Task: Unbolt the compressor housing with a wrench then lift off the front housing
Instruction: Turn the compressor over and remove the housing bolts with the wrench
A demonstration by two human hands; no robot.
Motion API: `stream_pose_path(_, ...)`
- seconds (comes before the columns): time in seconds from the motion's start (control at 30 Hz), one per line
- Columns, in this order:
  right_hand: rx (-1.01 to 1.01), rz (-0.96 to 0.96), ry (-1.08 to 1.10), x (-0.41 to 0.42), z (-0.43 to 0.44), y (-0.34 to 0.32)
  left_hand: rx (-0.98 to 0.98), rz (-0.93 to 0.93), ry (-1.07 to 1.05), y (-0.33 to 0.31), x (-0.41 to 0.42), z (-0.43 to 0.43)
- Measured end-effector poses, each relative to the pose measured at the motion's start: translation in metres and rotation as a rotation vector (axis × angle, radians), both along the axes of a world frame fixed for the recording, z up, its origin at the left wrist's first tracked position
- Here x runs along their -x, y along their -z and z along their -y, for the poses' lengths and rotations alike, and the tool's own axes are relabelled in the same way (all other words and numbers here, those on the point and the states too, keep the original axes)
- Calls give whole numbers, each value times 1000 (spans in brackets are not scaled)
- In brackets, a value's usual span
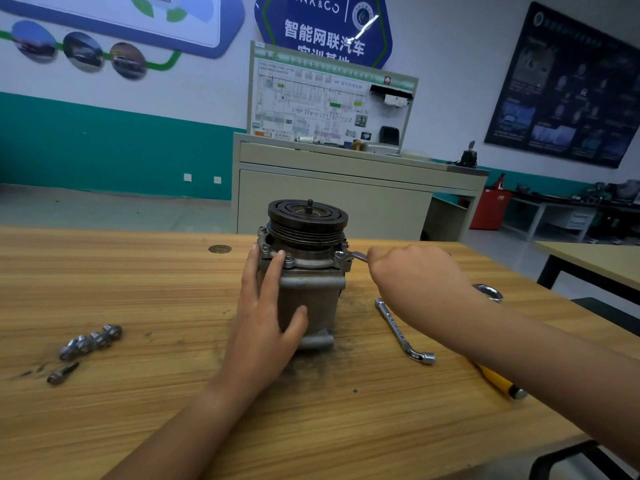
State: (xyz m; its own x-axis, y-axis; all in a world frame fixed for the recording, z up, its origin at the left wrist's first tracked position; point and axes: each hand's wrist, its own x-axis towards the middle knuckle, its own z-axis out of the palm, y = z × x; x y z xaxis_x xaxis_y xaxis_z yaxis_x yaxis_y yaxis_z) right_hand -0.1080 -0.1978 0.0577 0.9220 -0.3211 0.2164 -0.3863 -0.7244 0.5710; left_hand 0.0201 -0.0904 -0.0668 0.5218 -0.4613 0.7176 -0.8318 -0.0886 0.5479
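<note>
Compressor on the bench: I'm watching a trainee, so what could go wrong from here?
The compressor stands upright, steadied only by the left hand; a hard pull could tip it. The wrench in the right hand sits on a corner bolt; if it slips, knuckles may hit the housing. The loose bolts lie on the table and could roll away.

Wooden table [104,271], beige cabinet [329,206] with wiring-diagram board [311,105], red bin [490,209], perhaps a yellow-handled screwdriver [495,379].

Grey compressor [308,271] with black grooved pulley [307,220] on streaky brown wood-grain table [138,271].
</note>
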Motion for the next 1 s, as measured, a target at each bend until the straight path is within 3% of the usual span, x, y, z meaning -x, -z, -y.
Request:
stream_pose_path(0.43,24,-162,6,-5,-28,-22,-21,110,-42,-6,3,-4)
stream_pose_path(0.6,-65,-192,47,-12,-31,-18,-21,202,-84,-2,-3,0)
stream_pose_path(1.0,-83,-233,46,-8,-33,-15,-8,235,-130,-4,-5,-3)
